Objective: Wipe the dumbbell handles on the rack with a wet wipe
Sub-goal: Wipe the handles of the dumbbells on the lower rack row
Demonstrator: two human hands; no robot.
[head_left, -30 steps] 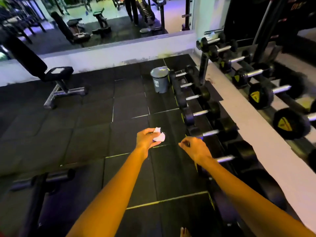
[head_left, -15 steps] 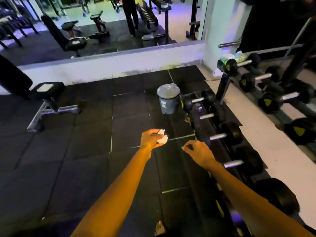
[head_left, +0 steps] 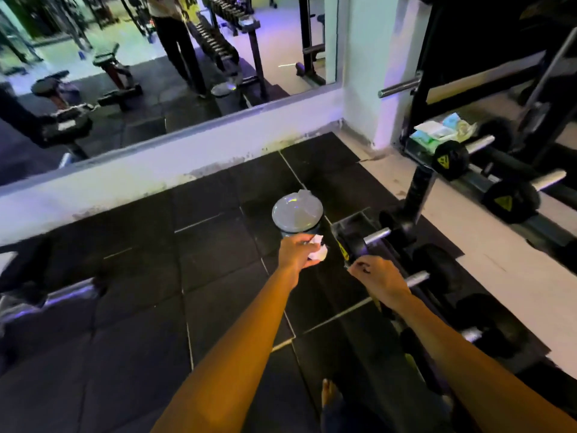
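While your left hand (head_left: 296, 252) pinches the crumpled white wet wipe (head_left: 319, 250) at its fingertips, the head view shows that wipe right at the near side of the grey lidded bin (head_left: 296, 210) on the floor, left of the dumbbell rack (head_left: 418, 189). Your right hand (head_left: 379, 279) is clenched with nothing visible in it, at the near end of a steel dumbbell handle (head_left: 416, 279); you cannot tell whether it touches. A wipes pack (head_left: 437, 132) lies on the rack's upper tier.

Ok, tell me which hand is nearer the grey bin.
Left. The left hand, gripping the wipe, is just short of the bin; the right hand is farther right, by the dumbbells on the rack.
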